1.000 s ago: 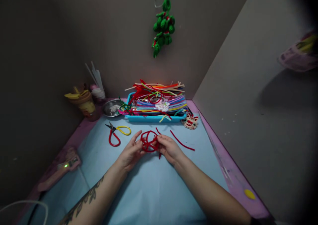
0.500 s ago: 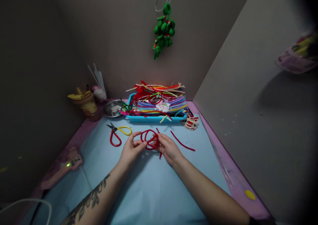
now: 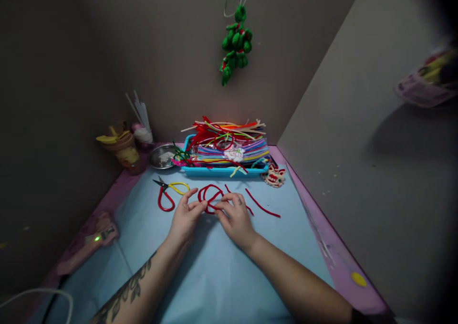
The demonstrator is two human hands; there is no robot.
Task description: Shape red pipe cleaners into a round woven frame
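Mat (image 3: 214, 266) bears red loops (image 3: 208, 193) between left hand (image 3: 184, 219), right hand (image 3: 236, 221) (touching)

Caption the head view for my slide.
The left hand and right hand pinch a looped red pipe cleaner on the blue mat; scissors lie left, a full tray behind.

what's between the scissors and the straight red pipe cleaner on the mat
In the head view, the left hand and right hand lie there, both pinching a red loop of pipe cleaner with their fingers.
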